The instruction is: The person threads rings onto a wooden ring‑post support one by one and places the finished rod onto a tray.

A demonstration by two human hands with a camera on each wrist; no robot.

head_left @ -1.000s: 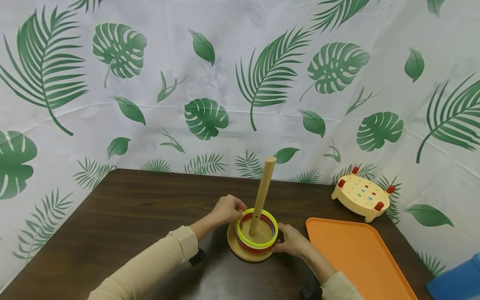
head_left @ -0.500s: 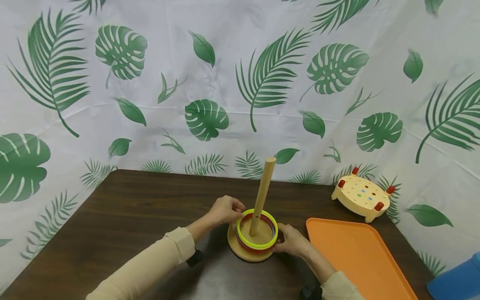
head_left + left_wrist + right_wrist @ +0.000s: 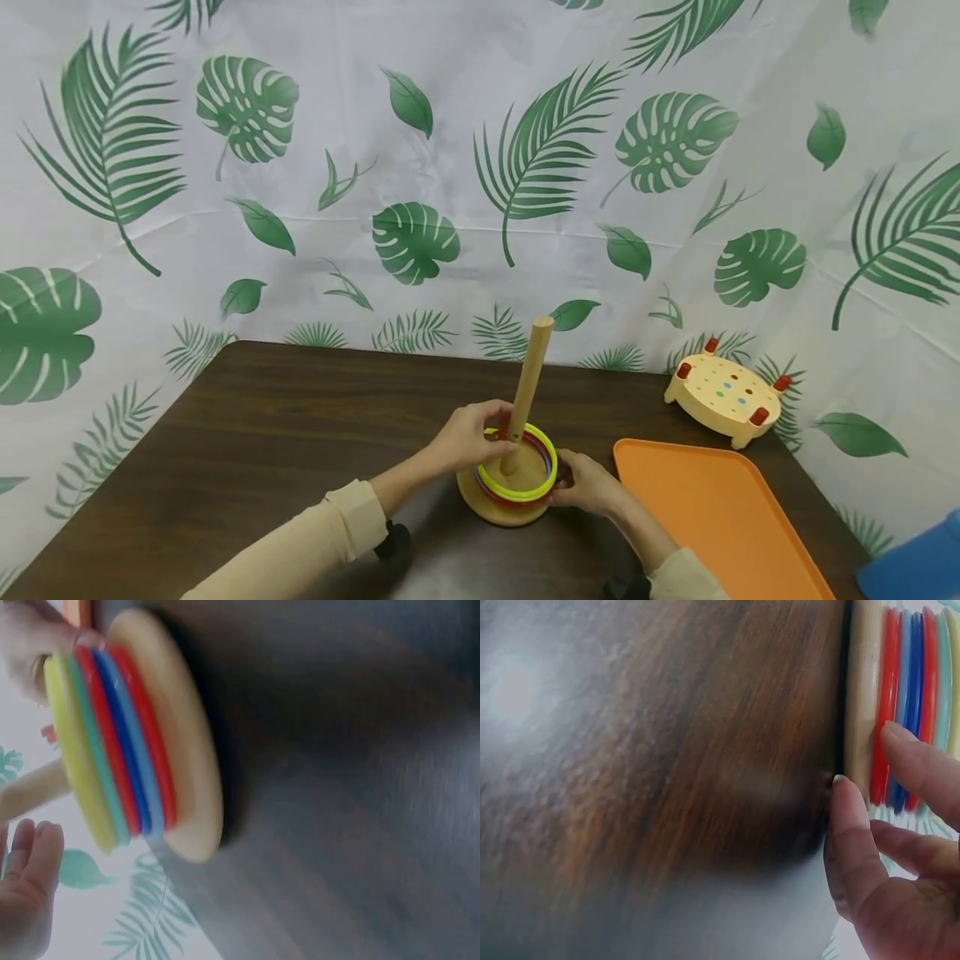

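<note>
A ring stacker has a round wooden base [image 3: 504, 517] and a tall wooden post [image 3: 531, 367]. Around the post lie several thin rings; in the left wrist view they run from a red ring [image 3: 146, 735] against the base, through blues, red and teal, to a yellow ring [image 3: 79, 754] on top. My left hand [image 3: 468, 437] is over the left rim, thumb and fingers spread beside the post; the left wrist view shows its fingers straight. At the right side, my right hand [image 3: 588, 482] holds the stacker, one fingertip by the lowest rings and another at the base's edge.
An orange tray [image 3: 720, 508] lies to the right on the dark wooden table [image 3: 300, 433]. Behind it stands a cream pegboard stool [image 3: 723, 396] with red pegs. A blue object [image 3: 915, 558] shows at the far right. A leaf-patterned cloth hangs behind the table.
My left hand has moved right from the yellow ring's left edge to the post, and its fingers have spread. The right hand and the stacker stay in place.
</note>
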